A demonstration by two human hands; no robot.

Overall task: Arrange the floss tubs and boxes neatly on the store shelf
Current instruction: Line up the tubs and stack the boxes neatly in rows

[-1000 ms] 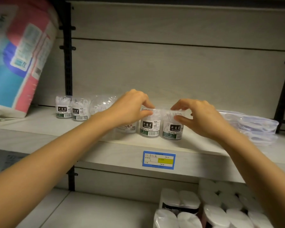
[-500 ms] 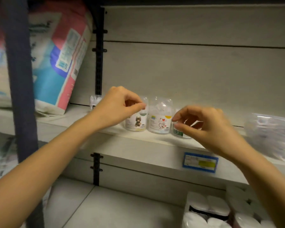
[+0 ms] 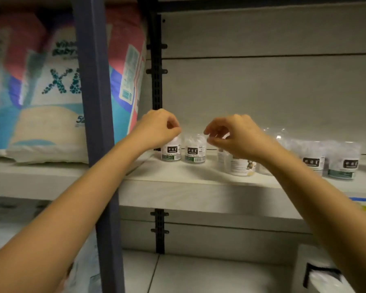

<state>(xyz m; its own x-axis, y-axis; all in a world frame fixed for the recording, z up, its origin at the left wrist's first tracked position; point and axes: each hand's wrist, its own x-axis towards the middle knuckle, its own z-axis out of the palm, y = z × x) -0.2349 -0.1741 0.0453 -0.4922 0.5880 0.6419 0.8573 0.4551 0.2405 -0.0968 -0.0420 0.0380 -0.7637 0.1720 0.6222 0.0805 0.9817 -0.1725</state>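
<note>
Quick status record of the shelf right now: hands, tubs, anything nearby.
left hand: loosely curled above the far-left tub, holding nothing visible
right hand: curled, empty, in front of the cartoon tub
second tub: upright beside the far-left tub
right tubs: two upright, side by side
shelf: one tier, tubs spread in loose groups
diaper pack: on the neighbouring shelf, left

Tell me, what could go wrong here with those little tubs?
The left hand hovers over the two left tubs; a clumsy grab might topple one into the other. The right hand hangs above a cartoon tub near the shelf edge, so its wrist might nudge that off.
</note>
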